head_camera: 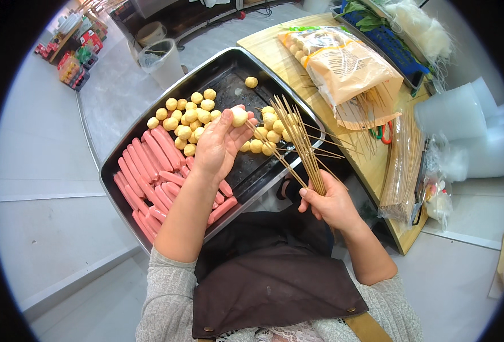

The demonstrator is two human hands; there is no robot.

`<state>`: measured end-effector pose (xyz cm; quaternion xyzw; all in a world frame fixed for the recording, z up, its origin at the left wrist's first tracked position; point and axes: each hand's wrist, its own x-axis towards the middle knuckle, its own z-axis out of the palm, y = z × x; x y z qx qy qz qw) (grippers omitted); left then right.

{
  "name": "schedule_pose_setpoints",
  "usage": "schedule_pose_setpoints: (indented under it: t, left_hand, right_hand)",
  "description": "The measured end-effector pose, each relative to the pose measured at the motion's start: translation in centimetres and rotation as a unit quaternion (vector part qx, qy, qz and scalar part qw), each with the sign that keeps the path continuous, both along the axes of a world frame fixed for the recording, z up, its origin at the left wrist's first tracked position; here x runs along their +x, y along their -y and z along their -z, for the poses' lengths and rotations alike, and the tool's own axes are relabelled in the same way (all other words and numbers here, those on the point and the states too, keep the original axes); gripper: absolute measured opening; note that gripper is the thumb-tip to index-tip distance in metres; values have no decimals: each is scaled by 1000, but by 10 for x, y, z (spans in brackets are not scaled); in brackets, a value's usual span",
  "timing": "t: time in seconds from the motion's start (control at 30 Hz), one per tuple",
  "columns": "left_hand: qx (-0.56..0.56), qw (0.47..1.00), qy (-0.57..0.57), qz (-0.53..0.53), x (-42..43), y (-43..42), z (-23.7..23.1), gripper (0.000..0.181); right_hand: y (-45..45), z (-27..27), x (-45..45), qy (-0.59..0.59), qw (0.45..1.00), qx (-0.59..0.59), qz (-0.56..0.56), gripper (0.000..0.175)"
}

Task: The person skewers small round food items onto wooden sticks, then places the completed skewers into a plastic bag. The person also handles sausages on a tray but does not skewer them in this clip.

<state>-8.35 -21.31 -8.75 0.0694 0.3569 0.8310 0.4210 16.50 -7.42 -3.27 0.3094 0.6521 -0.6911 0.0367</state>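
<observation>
My left hand [218, 147] holds a pale yellow ball [239, 116], likely a fish or meat ball, over a black rectangular tray [252, 169]. A bundle of bamboo skewers [301, 149] is gripped in my right hand [327, 199], points away from me. One or two of them slant out from the bundle, tips at the held ball; whether a tip has pierced it I cannot tell. Many yellow balls [191, 115] lie in the tray's far left part. Pink sausages [143, 169] fill its near left side. More balls [273, 124], with skewers beside them, rest at the right edge.
On the wooden table [363, 158] at the right lie an opened bag of balls [342, 64], loose skewers [365, 111], scissors with a red and green handle [382, 132] and a wrapped skewer pack [399, 171]. White plastic tubs [457, 115] stand beyond. A lined bin [162, 62] is on the floor.
</observation>
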Motion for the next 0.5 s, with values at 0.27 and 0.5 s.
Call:
schedule_pose_setpoints:
  t: [0.27, 0.5]
  left_hand:
    - [-5, 1000, 3, -1, 1, 13, 11, 43]
    - [-62, 997, -29, 48, 25, 18, 9, 43]
  right_hand:
    - [4, 7, 0, 13, 1000, 2, 13, 12]
    - [16, 14, -6, -48, 999, -17, 18, 19]
